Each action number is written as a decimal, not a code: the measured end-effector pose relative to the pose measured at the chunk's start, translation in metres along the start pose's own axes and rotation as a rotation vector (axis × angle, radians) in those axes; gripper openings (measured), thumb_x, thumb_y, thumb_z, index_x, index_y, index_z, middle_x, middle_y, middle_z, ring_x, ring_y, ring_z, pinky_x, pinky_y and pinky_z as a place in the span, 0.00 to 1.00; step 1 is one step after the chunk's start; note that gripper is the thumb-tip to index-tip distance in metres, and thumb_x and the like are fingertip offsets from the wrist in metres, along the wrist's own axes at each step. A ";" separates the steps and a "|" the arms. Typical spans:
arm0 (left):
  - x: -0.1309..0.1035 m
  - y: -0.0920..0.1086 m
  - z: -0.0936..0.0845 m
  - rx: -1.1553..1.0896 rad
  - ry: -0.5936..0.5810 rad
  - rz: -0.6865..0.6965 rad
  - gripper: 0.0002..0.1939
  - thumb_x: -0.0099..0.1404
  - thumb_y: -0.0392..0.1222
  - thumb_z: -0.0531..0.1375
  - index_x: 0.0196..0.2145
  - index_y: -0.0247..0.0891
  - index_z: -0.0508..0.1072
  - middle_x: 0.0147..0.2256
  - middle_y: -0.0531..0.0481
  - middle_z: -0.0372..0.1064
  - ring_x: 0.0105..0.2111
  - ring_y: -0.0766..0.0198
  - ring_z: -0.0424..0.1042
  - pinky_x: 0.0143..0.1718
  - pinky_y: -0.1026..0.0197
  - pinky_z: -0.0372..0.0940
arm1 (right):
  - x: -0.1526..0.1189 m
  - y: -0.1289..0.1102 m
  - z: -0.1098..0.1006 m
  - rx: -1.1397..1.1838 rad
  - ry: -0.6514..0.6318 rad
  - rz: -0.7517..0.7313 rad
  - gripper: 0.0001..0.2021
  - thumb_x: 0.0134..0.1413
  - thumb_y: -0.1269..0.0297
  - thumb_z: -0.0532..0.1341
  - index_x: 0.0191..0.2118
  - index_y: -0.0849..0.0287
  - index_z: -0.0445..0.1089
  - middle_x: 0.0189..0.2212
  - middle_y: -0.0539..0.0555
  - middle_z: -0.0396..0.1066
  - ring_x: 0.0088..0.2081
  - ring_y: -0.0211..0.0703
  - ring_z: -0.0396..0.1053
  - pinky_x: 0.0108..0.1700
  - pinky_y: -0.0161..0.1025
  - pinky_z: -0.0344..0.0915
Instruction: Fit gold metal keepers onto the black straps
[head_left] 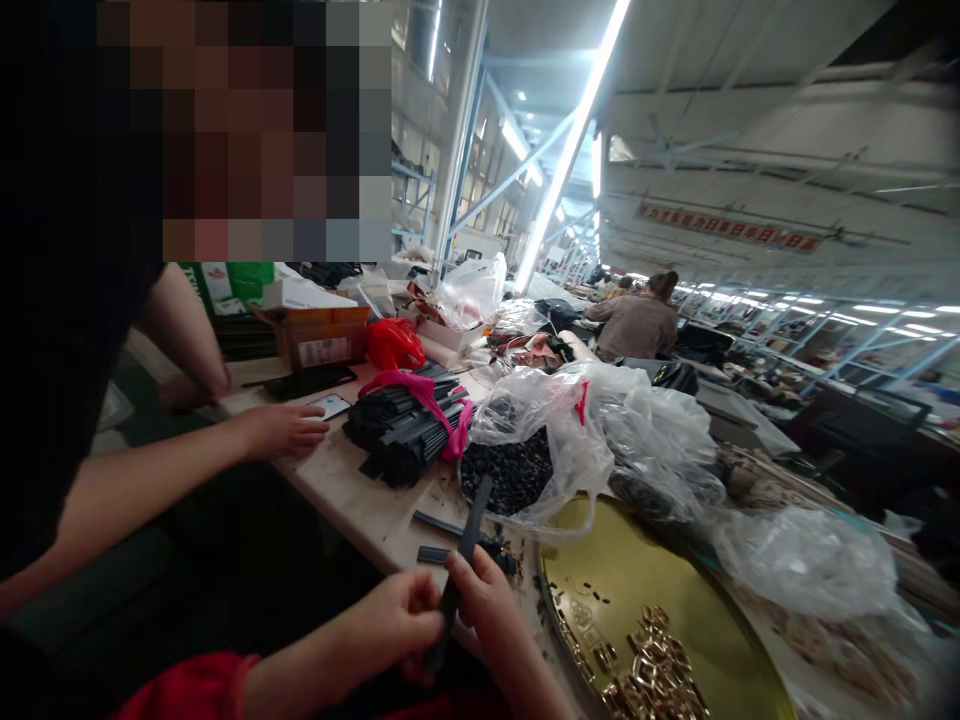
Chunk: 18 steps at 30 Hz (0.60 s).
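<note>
My left hand [412, 615] is closed around the lower part of a black strap [474, 520]. Higher up, my right hand [480, 588] pinches the same strap between thumb and fingers, and its free end points up and away from me. On the table just beyond lie more black strap pieces [433, 555], partly hidden by my hands. A gold tray [559, 555] to the right carries a heap of gold-coloured metal buckles [652, 665]. Behind the strap, an opened clear plastic bag [585, 450] holds many small black loops [510, 470].
A bundle of black strips [409, 425] tied with pink cloth lies left of the bag. Another person's hand [289, 432] rests by a phone [330, 406]. Further back are a cardboard box [322, 335] and a red bag [394, 343]. More plastic bags [810, 560] crowd the right.
</note>
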<state>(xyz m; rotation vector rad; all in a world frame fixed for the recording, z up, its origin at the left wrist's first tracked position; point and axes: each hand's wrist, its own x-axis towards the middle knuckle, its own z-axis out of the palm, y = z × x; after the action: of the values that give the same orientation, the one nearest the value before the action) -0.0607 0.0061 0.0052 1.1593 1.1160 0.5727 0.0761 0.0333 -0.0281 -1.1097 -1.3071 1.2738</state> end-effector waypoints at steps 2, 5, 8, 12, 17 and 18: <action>0.000 -0.009 0.006 -0.065 -0.035 0.030 0.15 0.53 0.48 0.58 0.34 0.35 0.65 0.25 0.53 0.67 0.23 0.66 0.67 0.23 0.67 0.59 | -0.004 0.002 0.002 0.069 -0.064 0.048 0.14 0.45 0.53 0.62 0.31 0.60 0.71 0.21 0.48 0.67 0.24 0.38 0.64 0.27 0.33 0.62; 0.016 -0.004 0.000 -0.190 0.076 0.125 0.20 0.53 0.54 0.59 0.34 0.34 0.68 0.29 0.52 0.68 0.31 0.64 0.67 0.30 0.65 0.60 | -0.013 0.002 0.004 0.070 -0.213 0.150 0.14 0.48 0.52 0.59 0.30 0.59 0.70 0.20 0.47 0.64 0.24 0.36 0.63 0.27 0.32 0.60; 0.038 0.008 -0.008 -0.342 0.147 0.098 0.17 0.54 0.52 0.59 0.30 0.33 0.69 0.27 0.53 0.67 0.30 0.66 0.66 0.31 0.66 0.60 | -0.005 -0.004 -0.007 -0.079 -0.499 0.319 0.16 0.52 0.51 0.55 0.30 0.60 0.68 0.16 0.45 0.60 0.18 0.32 0.57 0.20 0.29 0.54; 0.053 0.015 -0.012 -0.588 0.188 -0.069 0.10 0.58 0.43 0.57 0.34 0.33 0.69 0.31 0.48 0.70 0.30 0.65 0.69 0.30 0.65 0.63 | 0.055 -0.015 -0.049 -0.802 -0.294 0.064 0.14 0.56 0.60 0.51 0.27 0.61 0.69 0.19 0.49 0.66 0.23 0.35 0.63 0.24 0.30 0.57; 0.059 0.021 -0.016 -0.780 0.051 -0.213 0.09 0.61 0.37 0.54 0.39 0.30 0.67 0.33 0.42 0.73 0.30 0.63 0.73 0.30 0.64 0.65 | 0.147 -0.004 -0.080 -1.196 -0.074 -0.143 0.16 0.51 0.73 0.54 0.47 0.59 0.67 0.45 0.59 0.67 0.41 0.44 0.67 0.40 0.36 0.60; 0.061 0.022 -0.016 -0.793 0.042 -0.223 0.10 0.61 0.37 0.54 0.39 0.30 0.67 0.33 0.42 0.73 0.31 0.63 0.73 0.30 0.64 0.65 | 0.158 0.000 -0.080 -1.221 -0.100 -0.148 0.17 0.50 0.74 0.55 0.47 0.58 0.67 0.45 0.58 0.68 0.41 0.45 0.67 0.40 0.36 0.59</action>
<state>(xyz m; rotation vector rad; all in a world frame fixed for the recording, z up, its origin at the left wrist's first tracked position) -0.0481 0.0720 0.0019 0.3355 0.9011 0.7688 0.1360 0.1999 -0.0224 -1.6874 -2.2799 0.3093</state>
